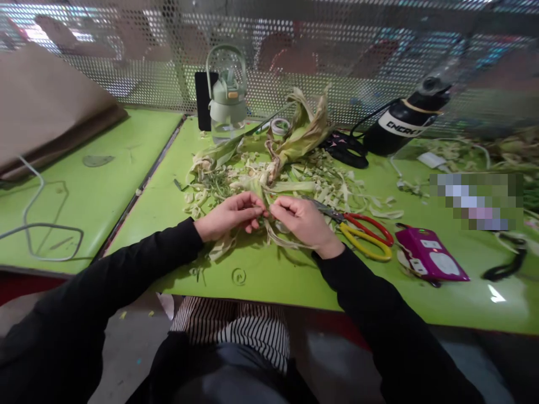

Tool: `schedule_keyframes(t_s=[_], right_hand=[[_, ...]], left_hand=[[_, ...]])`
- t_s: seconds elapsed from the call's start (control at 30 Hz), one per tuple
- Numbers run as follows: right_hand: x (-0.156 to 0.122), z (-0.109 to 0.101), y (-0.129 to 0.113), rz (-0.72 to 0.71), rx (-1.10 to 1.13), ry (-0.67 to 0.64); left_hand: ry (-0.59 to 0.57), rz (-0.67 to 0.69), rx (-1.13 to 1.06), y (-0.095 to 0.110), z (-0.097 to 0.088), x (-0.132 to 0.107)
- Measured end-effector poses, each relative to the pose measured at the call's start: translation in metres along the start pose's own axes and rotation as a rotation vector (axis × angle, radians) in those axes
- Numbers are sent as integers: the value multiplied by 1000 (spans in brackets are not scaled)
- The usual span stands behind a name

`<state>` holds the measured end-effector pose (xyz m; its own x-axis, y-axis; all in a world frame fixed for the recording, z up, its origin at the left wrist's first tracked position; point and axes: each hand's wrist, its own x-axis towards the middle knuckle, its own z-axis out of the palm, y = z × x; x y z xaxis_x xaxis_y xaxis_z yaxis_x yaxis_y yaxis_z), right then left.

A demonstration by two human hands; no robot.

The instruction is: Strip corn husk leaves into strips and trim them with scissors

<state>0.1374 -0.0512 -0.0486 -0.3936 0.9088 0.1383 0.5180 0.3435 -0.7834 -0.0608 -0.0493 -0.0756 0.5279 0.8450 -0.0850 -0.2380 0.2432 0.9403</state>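
My left hand and my right hand meet near the middle of the table, fingers pinched almost together. Between them runs a pale green strip of corn husk, with its ends held at the fingertips. Dry husk tails hang below my right hand. Just beyond the hands lies a bunch of yellowish corn husks, its leaves fanning up and back. Husk scraps are scattered around it. Scissors with one red and one yellow handle lie right of my right hand, blades pointing toward it.
A lidded water bottle and a black phone stand at the back by the perforated metal screen. Black-handled scissors, a black bottle and a purple device lie rightward. Brown paper covers the far left.
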Motion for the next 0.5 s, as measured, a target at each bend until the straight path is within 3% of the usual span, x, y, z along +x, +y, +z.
schedule_keyframes(t_s=[0.2, 0.5], right_hand=[[5, 6, 10, 52, -87, -4], [-2, -2, -2, -82, -17, -26]], left_hand=[[-11, -100, -218, -2, 0, 5], [46, -204, -118, 0, 6, 1]])
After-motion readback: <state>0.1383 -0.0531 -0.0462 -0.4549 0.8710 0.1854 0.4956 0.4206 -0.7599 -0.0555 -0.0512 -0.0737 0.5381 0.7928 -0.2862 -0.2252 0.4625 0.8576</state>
